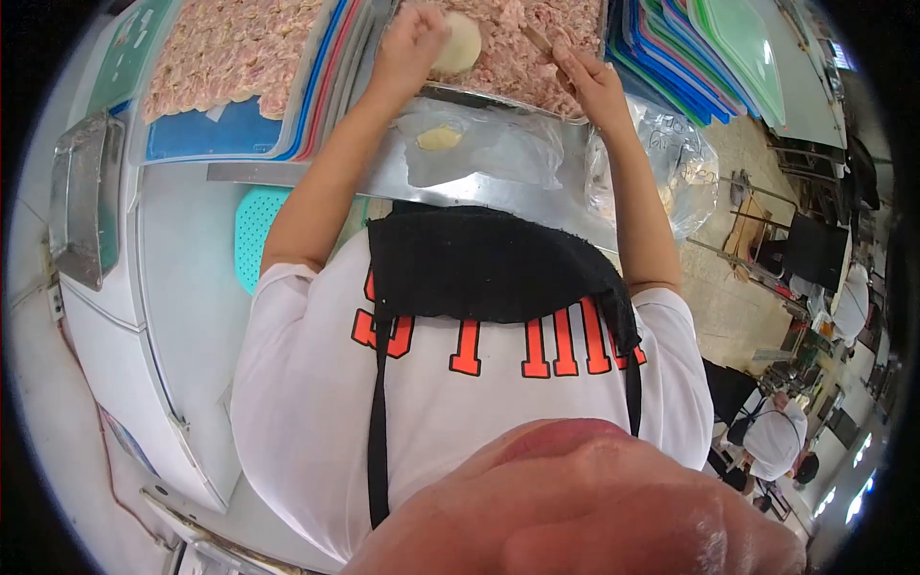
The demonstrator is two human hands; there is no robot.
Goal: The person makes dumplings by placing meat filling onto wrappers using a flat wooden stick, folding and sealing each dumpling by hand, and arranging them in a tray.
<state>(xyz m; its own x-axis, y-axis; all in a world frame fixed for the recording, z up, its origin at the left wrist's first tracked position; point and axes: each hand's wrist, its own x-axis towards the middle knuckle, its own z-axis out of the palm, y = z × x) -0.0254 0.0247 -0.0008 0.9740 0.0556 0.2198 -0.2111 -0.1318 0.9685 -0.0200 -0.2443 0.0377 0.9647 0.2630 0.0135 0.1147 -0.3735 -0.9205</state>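
Note:
My left hand [414, 43] is closed at the edge of a round, pale dumpling wrapper [460, 44], held over the near left side of a metal tray [517, 97] of raw minced meat [508, 34]. My right hand [586, 81] grips a short, flat spatula [537, 38], whose end points into the meat. Below the tray, a second pale wrapper [439, 139] lies on a plastic sheet on the metal table [450, 187].
At left, rows of filled dumplings [225, 57] cover a blue tray [206, 140] atop stacked trays. Coloured plastic trays [685, 57] are piled at right. A clear plastic bag [685, 172] sits beside my right forearm. A turquoise stool [257, 230] stands left. Other people [774, 436] are farther off.

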